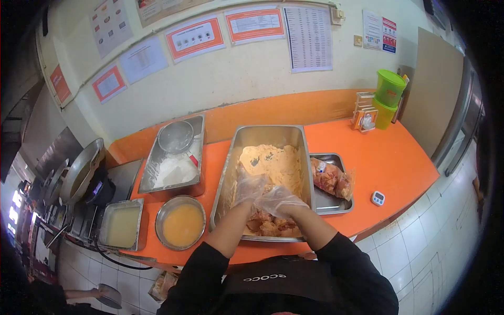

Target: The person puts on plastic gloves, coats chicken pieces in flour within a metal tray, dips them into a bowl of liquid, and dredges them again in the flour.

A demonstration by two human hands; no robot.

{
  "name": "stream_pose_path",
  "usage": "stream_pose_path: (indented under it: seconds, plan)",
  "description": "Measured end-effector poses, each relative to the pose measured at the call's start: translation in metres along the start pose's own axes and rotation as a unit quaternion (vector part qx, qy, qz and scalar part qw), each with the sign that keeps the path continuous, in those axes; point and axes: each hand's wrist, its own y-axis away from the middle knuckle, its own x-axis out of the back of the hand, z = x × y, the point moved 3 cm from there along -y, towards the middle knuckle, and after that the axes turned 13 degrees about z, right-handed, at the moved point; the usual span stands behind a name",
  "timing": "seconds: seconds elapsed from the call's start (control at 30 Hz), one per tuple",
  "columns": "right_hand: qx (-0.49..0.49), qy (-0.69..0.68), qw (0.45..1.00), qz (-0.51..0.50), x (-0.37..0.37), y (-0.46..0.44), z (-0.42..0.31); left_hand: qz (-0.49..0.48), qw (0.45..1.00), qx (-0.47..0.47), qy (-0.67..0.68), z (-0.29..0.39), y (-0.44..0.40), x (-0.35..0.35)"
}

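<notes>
My left hand [250, 189], in a loose clear plastic glove, is down in a deep metal tray [308, 178], over orange-tinted flour. Close beside it, my right hand [281, 200] wears the same kind of glove and reaches in toward the middle. The flour [275, 160] is heaped toward the far end of the tray. Coated pieces of raw meat [273, 224], which look like chicken, lie at the near end, just below my hands. The loose gloves and the flour hide my fingers, so their grip does not show.
Left of the tray stand a metal pan of white flour [176, 170] with a sieve [176, 136], a bowl of orange liquid [182, 224] and a pan of pale liquid [122, 227]. Rightward are bagged meat [332, 178] and a timer [377, 198]. Another person's hand [97, 293] shows lower left.
</notes>
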Motion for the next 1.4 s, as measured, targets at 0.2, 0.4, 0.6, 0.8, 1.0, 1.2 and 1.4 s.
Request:
stream_pose_path:
  seconds: [0.2, 0.4, 0.6, 0.8, 1.0, 1.2, 1.4]
  plan:
    - [0.013, 0.081, 0.997, -0.008, -0.028, -0.019, 0.018, -0.046, 0.997, 0.061, 0.009, -0.041, -0.003, -0.014]
    - [0.326, 0.252, 0.911, 0.008, -0.039, -0.006, 0.004, -0.030, 0.990, -0.031, -0.135, -0.013, 0.010, 0.016]
    - [0.055, 0.144, 0.988, -0.014, -0.020, -0.008, 0.013, -0.152, 0.953, -0.045, -0.257, -0.055, -0.008, 0.022]
    - [0.099, 0.280, 0.949, -0.108, -0.013, -0.003, 0.037, -0.106, 0.849, -0.314, -0.412, -0.035, 0.023, 0.042]
    - [-0.130, 0.125, 0.981, -0.070, 0.000, 0.014, 0.030, -0.239, 0.843, -0.113, -0.467, -0.043, 0.058, 0.042]
    - [-0.097, 0.166, 0.977, -0.093, -0.003, 0.023, 0.025, -0.218, 0.856, -0.119, -0.454, -0.008, 0.081, 0.072]
    - [0.024, 0.059, 0.984, 0.165, 0.034, -0.047, 0.051, -0.124, 0.885, -0.129, -0.430, -0.043, 0.019, 0.048]
